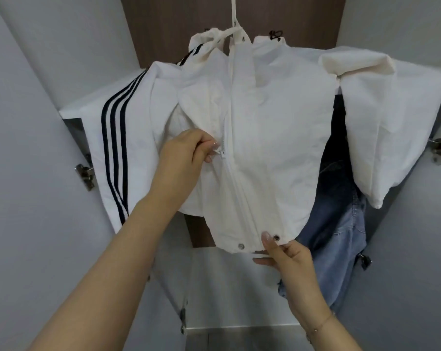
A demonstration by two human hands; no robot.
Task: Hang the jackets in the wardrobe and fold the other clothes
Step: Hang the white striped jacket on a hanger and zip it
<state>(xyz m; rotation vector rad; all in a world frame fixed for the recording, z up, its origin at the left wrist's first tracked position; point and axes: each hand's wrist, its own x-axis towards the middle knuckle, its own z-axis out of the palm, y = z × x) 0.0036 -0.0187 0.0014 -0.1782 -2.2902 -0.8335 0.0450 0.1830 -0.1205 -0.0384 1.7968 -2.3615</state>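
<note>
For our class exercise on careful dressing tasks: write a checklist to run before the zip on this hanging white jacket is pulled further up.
1. White jacket on hanger: ok.
2. Left hand pinches zip slider: ok.
3. Right hand grips hem by the snaps: ok.
4. Zip closed below slider: ok.
5. Zip track above slider free of fabric: cannot tell.

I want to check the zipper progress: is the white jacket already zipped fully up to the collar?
No. The left hand pinches the zipper pull about halfway up the white jacket, whose front is open above it.
</note>
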